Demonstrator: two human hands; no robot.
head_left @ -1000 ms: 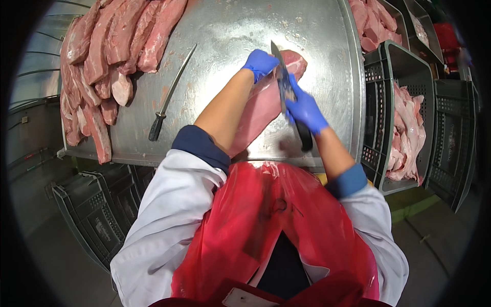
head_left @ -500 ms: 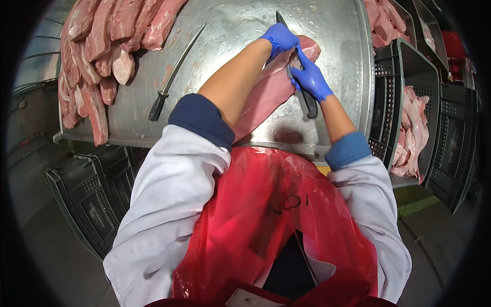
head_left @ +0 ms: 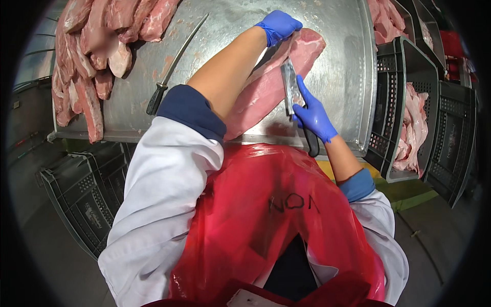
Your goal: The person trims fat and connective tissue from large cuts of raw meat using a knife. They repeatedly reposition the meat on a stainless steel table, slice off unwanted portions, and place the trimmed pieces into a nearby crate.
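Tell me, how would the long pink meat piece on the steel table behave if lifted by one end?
The meat piece would probably sag, being long, boneless-looking raw flesh. Its moist sheen suggests a slippery grip, even for the gloved left hand. It looks thick, so likely heavy.

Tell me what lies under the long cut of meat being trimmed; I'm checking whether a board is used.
The cut of meat seems to lie straight on the bare steel table; no board shows around its edges. The left forearm covers part of it, hiding what is beneath there.

I see bright overhead light glaring off the steel table (head_left: 337,66), sharp centre focus, and edges bending into a black fisheye rim.
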